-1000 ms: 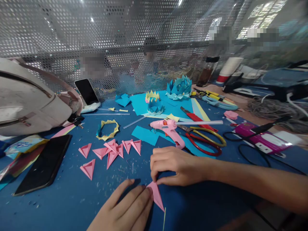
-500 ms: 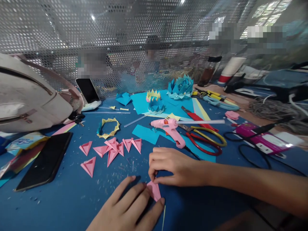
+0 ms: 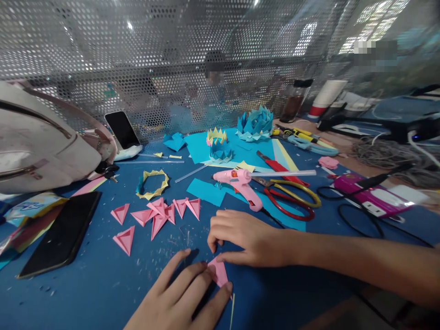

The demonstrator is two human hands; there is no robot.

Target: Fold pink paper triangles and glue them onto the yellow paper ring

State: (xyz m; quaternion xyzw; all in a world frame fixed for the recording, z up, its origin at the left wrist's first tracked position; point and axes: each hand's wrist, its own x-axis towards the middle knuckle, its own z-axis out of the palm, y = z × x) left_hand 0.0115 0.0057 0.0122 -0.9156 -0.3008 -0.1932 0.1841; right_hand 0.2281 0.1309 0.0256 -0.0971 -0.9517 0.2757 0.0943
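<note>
A small folded piece of pink paper (image 3: 218,273) lies flat on the blue table in front of me. My left hand (image 3: 187,293) rests on its left and lower edges, fingers spread and pressing down, thumb at the lower corner. Over the paper's upper edge is my right hand (image 3: 247,239), thumb tip touching or just above it. Its index finger is bent, with a small gap to the thumb. Several folded pink paper triangles (image 3: 160,214) lie to the left, some overlapping. A pink glue gun (image 3: 240,179) with a clear stick lies beyond my right hand.
Red-and-yellow-handled scissors (image 3: 292,197) lie right of the glue gun. A yellow paper ring (image 3: 153,184) and blue paper flower (image 3: 256,123) stand farther back. At left are a phone (image 3: 62,233) and white bag (image 3: 44,137); at right, a magenta power strip (image 3: 367,195) with cables.
My right index finger has lifted slightly and moved apart from the thumb near the paper's top edge. My left hand stays on the paper. The whole view has shifted a little.
</note>
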